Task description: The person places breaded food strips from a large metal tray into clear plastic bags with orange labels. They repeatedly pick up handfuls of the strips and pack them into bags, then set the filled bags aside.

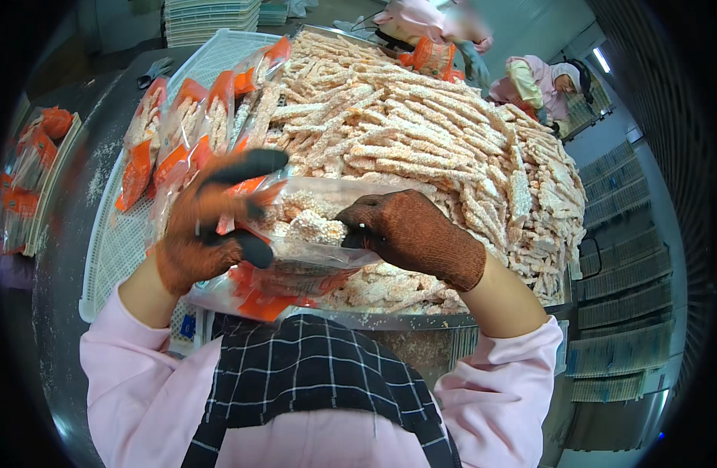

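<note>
In the head view my right hand point(402, 234), in an orange-brown knit glove with dark fingertips, grips the open side of a clear plastic bag point(335, 193). Crumb-coated sticks point(314, 227) lie inside that bag. My left hand point(218, 219), gloved alike and blurred, is spread with its fingers apart over the bag's orange end; whether it touches the plastic I cannot tell. Beneath lies another clear and orange bag point(265, 298). A large heap of coated sticks point(417, 134) fills the metal-edged table beyond.
Filled bags point(139, 146) lie on a white perforated tray point(104, 251) at the left. Further left, another tray point(57, 175) holds bags. A grey glove point(155, 71) rests on the dark table. Two co-workers point(543, 88) point(417, 20) stand across the heap. Stacked trays point(211, 23) rise behind.
</note>
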`<action>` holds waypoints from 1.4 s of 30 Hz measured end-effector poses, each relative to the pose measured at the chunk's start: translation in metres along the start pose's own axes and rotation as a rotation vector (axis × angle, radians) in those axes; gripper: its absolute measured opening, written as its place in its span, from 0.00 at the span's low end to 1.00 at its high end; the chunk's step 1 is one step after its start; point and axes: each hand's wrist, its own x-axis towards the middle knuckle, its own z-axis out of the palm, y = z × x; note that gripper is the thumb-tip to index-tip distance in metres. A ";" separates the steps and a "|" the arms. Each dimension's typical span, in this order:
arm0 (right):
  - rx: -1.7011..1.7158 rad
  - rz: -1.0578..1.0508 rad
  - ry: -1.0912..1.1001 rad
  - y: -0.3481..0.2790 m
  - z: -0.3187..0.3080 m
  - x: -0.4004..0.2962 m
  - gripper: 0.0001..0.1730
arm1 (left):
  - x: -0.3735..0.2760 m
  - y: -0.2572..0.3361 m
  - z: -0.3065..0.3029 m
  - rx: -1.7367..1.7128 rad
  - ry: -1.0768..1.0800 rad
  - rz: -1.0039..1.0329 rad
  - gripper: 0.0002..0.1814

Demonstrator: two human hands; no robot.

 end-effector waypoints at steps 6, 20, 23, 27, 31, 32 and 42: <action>-0.003 0.081 0.028 -0.027 0.001 -0.014 0.09 | -0.017 0.002 0.018 -0.237 -0.135 -0.156 0.14; -0.184 -0.756 1.232 -0.090 -0.068 0.157 0.09 | -0.014 0.137 -0.074 1.111 0.192 0.472 0.11; -0.012 -0.471 0.873 -0.061 -0.007 0.133 0.16 | -0.066 0.080 -0.092 0.965 0.428 0.115 0.12; 0.184 -0.051 -0.137 -0.054 0.081 0.074 0.26 | -0.161 0.005 -0.095 0.544 0.748 -0.689 0.14; 0.376 -0.100 -0.087 -0.056 0.175 0.025 0.20 | -0.198 -0.047 -0.119 0.340 0.703 -0.630 0.18; 0.293 0.034 -0.129 -0.059 0.181 0.019 0.16 | -0.195 -0.040 -0.116 0.286 0.703 -0.715 0.18; 0.607 0.166 0.029 -0.072 0.143 -0.002 0.22 | -0.141 0.015 -0.041 0.946 -1.041 -0.213 0.13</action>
